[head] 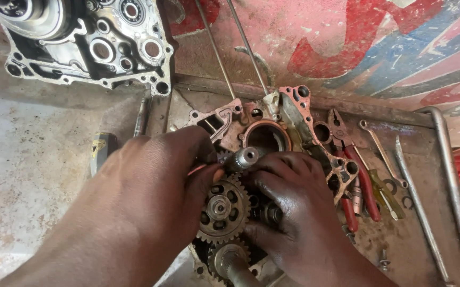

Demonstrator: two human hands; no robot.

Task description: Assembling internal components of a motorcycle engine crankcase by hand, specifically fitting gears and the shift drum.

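An oily engine crankcase half (288, 119) lies in front of me with gear shafts standing in it. My left hand (161, 175) grips the gear cluster from the left, its thumb beside a toothed gear with round holes (222, 208). My right hand (286, 207) holds the same cluster from the right, fingertips against a short steel shaft end (247, 157). A second gear on a shaft (230, 263) sits below, near the bottom edge. The lower part of the case is hidden under both hands.
Another crankcase half (97, 42) lies at the top left. Red-handled pliers (355, 180), a screwdriver (381, 188), a spanner (381, 154) and long metal bars (448, 175) lie to the right. Two thin rods (230, 48) lean on the painted red wall. A hammer (102, 146) rests at left.
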